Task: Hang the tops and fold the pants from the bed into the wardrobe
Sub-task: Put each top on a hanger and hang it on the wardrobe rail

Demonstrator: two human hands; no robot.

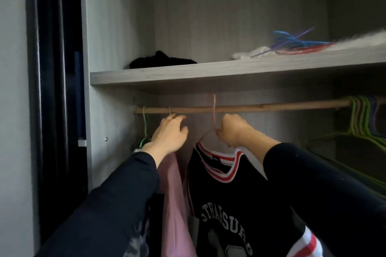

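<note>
A black jersey point(240, 200) with red and white trim hangs on a pink hanger point(213, 110). My right hand point(234, 129) grips that hanger just below its hook, which reaches up around the wooden rail point(271, 106). My left hand point(170, 133) is curled on the neck of another pink hanger that carries a pink top point(173, 204), hooked on the rail to the left. A green hanger point(144, 125) hangs further left with a garment mostly hidden by my left arm.
The shelf point(208, 73) above the rail holds a black folded garment point(163, 60), white cloth point(257, 53) and loose coloured hangers point(298, 43). Several bare green and pastel hangers point(363, 117) crowd the rail's right end. The wardrobe's side wall point(112, 27) stands close on the left.
</note>
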